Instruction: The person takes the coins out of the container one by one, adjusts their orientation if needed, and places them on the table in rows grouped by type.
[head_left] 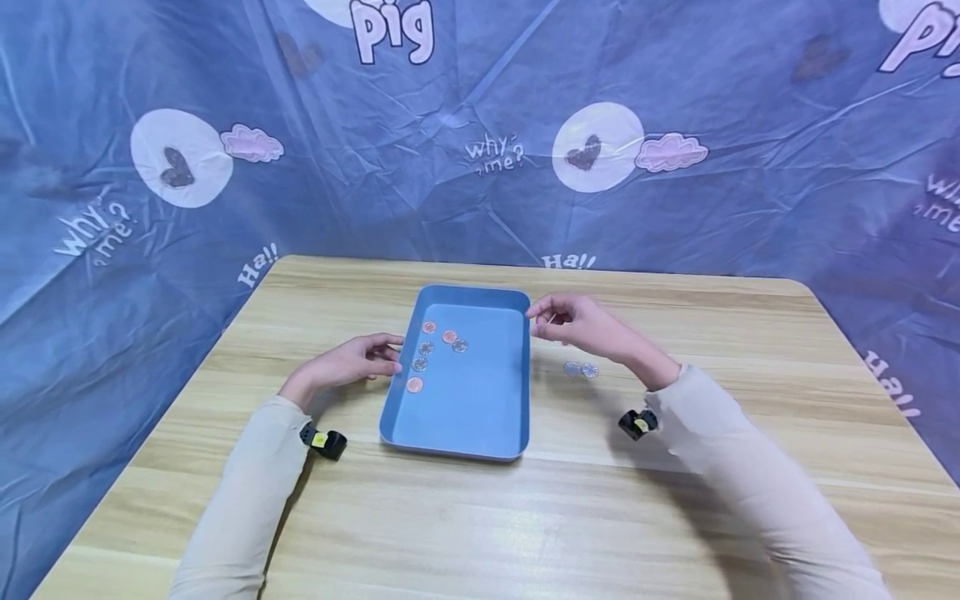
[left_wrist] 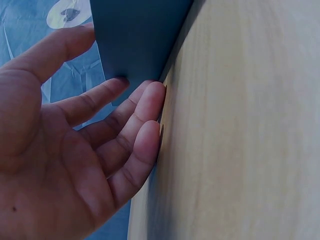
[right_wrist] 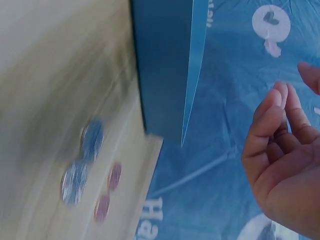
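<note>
The person wears a top with long sleeves. The left sleeve and the right sleeve are both a pale cream colour, plain, with no pattern on them. The cloth looks soft and smooth, and each sleeve ends at the wrist. The left hand and the right hand are bare, with no gloves and no rings. Under each wrist sits a small black camera with a little yellow spot on it: the left one and the right one.

Staged rec. setup: cloth backdrop, table.
</note>
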